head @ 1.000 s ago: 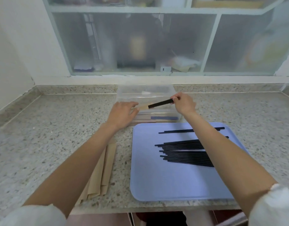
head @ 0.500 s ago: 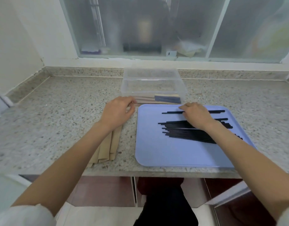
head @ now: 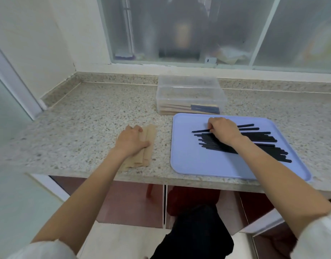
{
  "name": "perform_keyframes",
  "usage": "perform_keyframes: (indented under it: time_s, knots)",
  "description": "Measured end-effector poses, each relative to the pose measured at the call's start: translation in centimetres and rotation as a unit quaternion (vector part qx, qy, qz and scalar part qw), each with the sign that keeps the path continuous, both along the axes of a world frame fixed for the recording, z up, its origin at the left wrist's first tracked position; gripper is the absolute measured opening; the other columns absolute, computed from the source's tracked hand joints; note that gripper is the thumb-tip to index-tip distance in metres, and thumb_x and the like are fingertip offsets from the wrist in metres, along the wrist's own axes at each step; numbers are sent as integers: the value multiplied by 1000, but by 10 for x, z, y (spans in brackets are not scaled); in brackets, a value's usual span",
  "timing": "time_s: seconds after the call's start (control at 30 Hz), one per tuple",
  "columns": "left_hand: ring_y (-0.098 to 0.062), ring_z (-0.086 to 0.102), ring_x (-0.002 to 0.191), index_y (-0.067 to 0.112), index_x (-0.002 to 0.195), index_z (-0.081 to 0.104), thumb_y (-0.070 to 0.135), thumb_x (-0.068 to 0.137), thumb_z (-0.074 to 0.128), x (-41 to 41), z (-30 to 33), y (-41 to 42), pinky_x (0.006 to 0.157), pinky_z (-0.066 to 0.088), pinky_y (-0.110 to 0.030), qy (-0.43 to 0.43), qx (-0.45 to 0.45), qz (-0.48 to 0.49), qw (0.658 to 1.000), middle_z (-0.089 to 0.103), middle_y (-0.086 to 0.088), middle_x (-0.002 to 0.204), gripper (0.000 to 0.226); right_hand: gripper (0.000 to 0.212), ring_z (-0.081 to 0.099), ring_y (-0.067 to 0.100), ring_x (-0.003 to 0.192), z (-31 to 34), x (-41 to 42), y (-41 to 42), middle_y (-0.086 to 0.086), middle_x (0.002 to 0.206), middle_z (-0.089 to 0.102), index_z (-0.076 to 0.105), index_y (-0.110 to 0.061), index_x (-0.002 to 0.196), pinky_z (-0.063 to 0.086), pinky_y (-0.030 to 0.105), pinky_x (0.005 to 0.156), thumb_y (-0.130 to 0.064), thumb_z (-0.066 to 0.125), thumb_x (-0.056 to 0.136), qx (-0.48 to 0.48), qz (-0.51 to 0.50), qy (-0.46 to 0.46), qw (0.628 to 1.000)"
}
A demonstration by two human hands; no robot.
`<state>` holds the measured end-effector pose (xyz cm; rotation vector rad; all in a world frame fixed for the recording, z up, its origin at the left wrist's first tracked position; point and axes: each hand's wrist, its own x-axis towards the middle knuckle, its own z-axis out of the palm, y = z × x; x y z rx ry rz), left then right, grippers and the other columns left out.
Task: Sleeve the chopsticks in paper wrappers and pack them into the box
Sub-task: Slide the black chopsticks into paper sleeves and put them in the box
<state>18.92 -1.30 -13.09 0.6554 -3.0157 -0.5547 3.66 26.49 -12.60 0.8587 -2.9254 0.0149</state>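
While left hand (head: 132, 140) rests flat, fingers relaxed, on the paper wrappers (head: 142, 154), right hand (head: 223, 132) pinches one black chopstick (head: 200, 131) on the blue tray (head: 189, 161). Clear box (head: 190, 96) behind tray holds sleeved pairs.

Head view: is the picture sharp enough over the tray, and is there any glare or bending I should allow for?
Head view: the tray and black chopsticks read sharply under soft, even light with no glare; the counter edge bows from wide-angle distortion; the frosted window blurs everything behind it.
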Motion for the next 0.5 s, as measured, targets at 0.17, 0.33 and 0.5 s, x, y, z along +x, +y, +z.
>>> perform_keyframes:
  time_s: [0.17, 0.33, 0.5]
  knots:
    - [-25, 56, 107, 16, 131, 45, 41, 76, 74, 0, 4, -5, 81, 43, -31, 33, 55, 9, 998, 57, -9, 122, 67, 19, 53, 25, 83, 1, 7, 1, 7, 95, 63, 47, -13, 103, 27, 29, 72, 0, 44, 89, 23, 45, 81, 995]
    - [-24, 58, 103, 15, 131, 46, 35, 80, 72, 1, 13, -6, 78, 42, -29, 59, 92, 17, 994, 61, -7, 115, 61, 32, 39, 22, 70, 13, 25, -12, 4, 81, 57, 45, -13, 91, 26, 30, 66, 12, 56, 74, -45, 111, 178, 977]
    - [-18, 59, 98, 18, 128, 51, 33, 85, 66, 5, 30, -5, 79, 46, -30, 134, 191, 54, 971, 62, -1, 115, 48, 13, 47, 28, 80, 27, 59, -21, 9, 91, 59, 50, -9, 101, 34, 36, 62, 0, 47, 91, -132, 97, 164, 973]
